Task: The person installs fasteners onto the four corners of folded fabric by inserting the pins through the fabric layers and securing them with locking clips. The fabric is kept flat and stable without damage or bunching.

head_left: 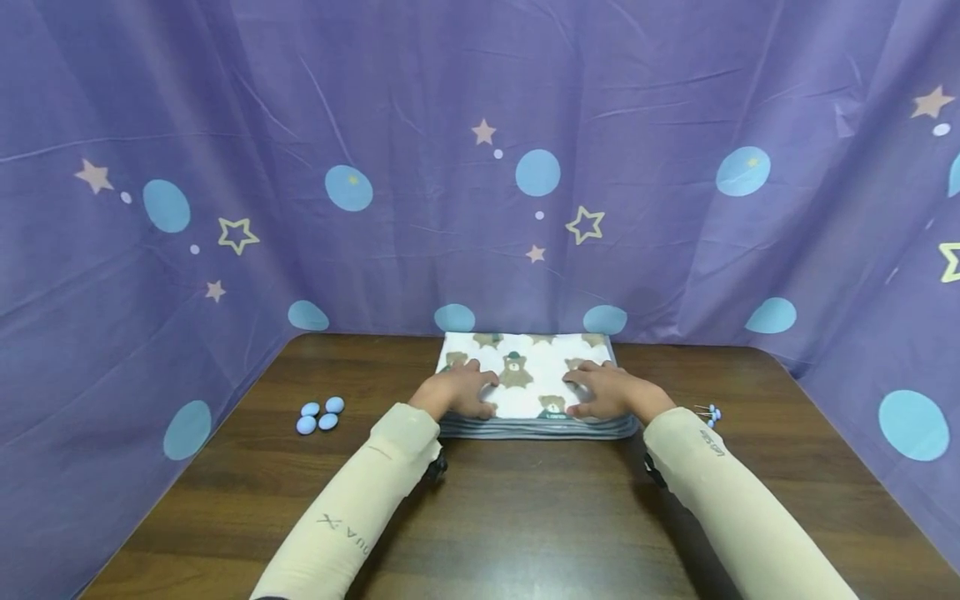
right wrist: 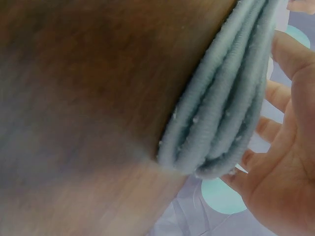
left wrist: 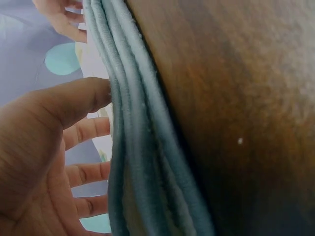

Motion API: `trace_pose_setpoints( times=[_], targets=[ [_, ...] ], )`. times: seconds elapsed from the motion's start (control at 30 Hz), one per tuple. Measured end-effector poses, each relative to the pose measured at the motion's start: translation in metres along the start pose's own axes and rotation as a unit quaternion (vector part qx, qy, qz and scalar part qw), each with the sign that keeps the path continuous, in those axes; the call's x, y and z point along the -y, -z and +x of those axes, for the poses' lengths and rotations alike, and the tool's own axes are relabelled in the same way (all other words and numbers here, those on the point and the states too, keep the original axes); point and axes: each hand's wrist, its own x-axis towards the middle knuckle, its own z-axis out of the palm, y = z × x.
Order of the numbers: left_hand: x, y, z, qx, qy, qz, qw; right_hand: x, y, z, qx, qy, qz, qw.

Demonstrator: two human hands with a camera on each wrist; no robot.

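A folded blanket (head_left: 536, 387), white with brown teddy bears and edged in grey-blue, lies flat at the back middle of the table. My left hand (head_left: 461, 392) rests its spread fingertips on the blanket's left part. On the right part, my right hand (head_left: 615, 392) touches the top the same way, fingers apart. The left wrist view shows the left thumb (left wrist: 86, 96) at the upper edge of the stacked grey-blue layers (left wrist: 133, 93). In the right wrist view, rounded folds (right wrist: 216, 108) stand beside the right hand's palm (right wrist: 283, 182). Neither hand pinches the cloth.
Several light-blue oval pieces (head_left: 327, 422) lie on the wooden table (head_left: 525, 517) at the left. Some blue-headed pins (head_left: 715, 413) lie to the right, close to the right forearm. A purple patterned curtain (head_left: 450, 167) hangs behind the table and along both sides.
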Motion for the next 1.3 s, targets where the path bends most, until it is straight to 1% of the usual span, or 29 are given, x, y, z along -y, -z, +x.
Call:
trace_pose_setpoints(
  times=[0.1,0.23,0.47,0.6,0.8,0.93,1.17,1.3],
  targets=[
    [-0.003,-0.001,0.0,0.0,0.003,0.006,1.0,-0.001,0.0,-0.003,-0.001,0.002,-0.001,1.0],
    [-0.004,-0.002,-0.003,-0.007,-0.006,0.011,0.9999,-0.001,-0.001,-0.004,-0.004,0.009,-0.006,0.9999],
    [-0.001,-0.007,-0.01,-0.018,-0.019,0.011,0.9996,0.0,-0.005,-0.01,-0.003,0.014,-0.007,0.9999],
    [0.0,-0.008,-0.013,-0.016,-0.023,0.011,0.9995,0.005,-0.006,-0.014,-0.005,0.019,-0.015,0.9997],
    [-0.005,-0.006,-0.021,-0.005,-0.012,0.004,0.9999,0.01,-0.006,-0.02,-0.006,0.025,-0.026,0.9993],
    [-0.005,-0.007,-0.028,-0.001,-0.01,-0.001,0.9999,0.015,-0.007,-0.021,0.004,0.02,-0.028,0.9994],
    [0.001,-0.009,-0.04,-0.001,-0.008,-0.018,0.9998,0.025,-0.009,-0.022,0.008,0.03,-0.043,0.9986],
    [0.002,-0.009,-0.044,0.005,-0.01,-0.017,0.9998,0.029,-0.011,-0.024,0.012,0.03,-0.051,0.9982]
  ],
)
